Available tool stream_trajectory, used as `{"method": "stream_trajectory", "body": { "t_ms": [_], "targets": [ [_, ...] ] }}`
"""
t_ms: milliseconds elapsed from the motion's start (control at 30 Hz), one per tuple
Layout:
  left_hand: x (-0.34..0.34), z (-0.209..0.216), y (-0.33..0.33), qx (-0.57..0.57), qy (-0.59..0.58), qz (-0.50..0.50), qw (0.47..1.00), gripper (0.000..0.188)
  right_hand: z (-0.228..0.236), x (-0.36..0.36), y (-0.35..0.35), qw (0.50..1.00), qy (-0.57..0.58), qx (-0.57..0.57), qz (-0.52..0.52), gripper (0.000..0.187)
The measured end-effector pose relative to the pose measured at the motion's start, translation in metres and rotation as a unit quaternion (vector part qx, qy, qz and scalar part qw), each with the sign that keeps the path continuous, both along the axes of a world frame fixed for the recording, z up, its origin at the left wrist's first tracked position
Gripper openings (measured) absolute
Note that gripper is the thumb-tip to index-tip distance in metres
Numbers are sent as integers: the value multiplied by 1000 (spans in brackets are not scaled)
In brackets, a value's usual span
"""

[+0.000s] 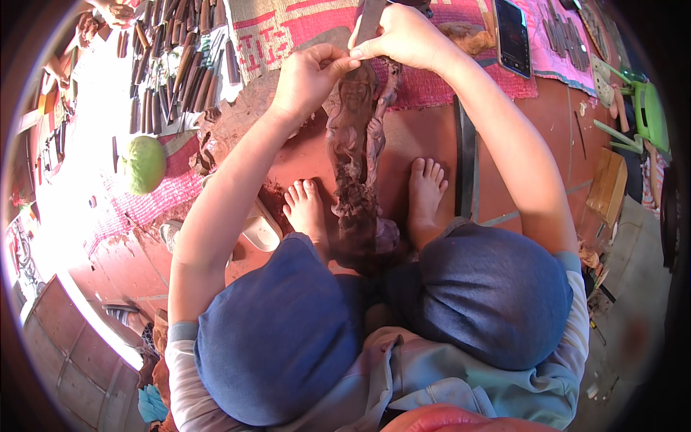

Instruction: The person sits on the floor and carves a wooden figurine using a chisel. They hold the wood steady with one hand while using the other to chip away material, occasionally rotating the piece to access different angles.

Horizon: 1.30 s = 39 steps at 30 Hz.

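A dark brown wood carving of a long, knobbly figure stands between my bare feet, running away from me. At its far end my right hand is closed on a flat grey-brown strip, perhaps a tool blade, which points away. My left hand is curled shut beside it, thumb and forefinger pinched together at the carving's top and meeting my right thumb. What lies in that pinch is too small to make out. Part of the carving's far end is hidden behind both hands.
Many carving tools lie in rows on a cloth at the far left, near a green round fruit. A phone rests on the pink mat at far right. Wooden block and green chair stand right. Another person's hand shows far left.
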<state>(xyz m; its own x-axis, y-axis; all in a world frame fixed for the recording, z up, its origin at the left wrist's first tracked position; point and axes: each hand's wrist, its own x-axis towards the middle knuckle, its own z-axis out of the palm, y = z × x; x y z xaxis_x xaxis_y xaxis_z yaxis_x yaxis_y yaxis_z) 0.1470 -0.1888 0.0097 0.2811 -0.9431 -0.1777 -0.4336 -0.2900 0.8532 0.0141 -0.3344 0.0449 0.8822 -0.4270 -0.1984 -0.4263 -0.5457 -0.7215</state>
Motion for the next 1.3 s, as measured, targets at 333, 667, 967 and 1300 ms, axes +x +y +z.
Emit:
{"method": "stream_trajectory", "body": {
  "t_ms": [333,667,967,1300],
  "targets": [
    [8,-33,8,-44,164,-45,984,23,2,4,16,985,130,-105,-34,23],
    [6,-33,3,-96,179,-25,979,23,-3,0,9,999,5,-4,-42,31],
    [-2,-18,12,-82,272,28,958,19,27,-21,24,980,-89,87,-156,15],
    [-29,-56,137,125,458,24,880,78,-11,-109,79,853,-185,418,-251,41]
  ]
}}
